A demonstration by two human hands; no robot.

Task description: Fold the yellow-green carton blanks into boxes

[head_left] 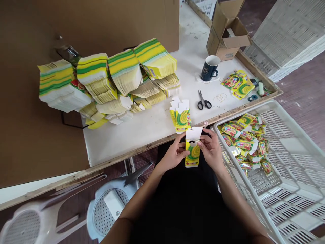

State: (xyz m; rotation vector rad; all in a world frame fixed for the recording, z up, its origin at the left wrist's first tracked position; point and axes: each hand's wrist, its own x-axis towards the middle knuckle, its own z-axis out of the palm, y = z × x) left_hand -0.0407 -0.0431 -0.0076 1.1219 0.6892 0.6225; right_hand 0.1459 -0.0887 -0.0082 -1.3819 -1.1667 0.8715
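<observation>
Both my grips are closed on one small yellow-and-green printed card carton (193, 157), which sits over my lap just off the wooden-edged white desk (144, 126), its raised white flap pointing away from me. My left grip (177, 154) pinches the left edge, thumb in front; my right grip (211, 149) has the upper right side, thumb beside the cut-out below the flap. To do this well, I'd judge that light pressure is best: thin card looks likely to buckle, so the left should steady the side while the right thumb works near the crease. I'd square the mouth before pressing any flap, and take care not to tear around the cut-out. The small pile of yellow-and-green cartons with white flaps (182, 122) lies close beyond on the desk, so my knuckles ought to clear it.
</observation>
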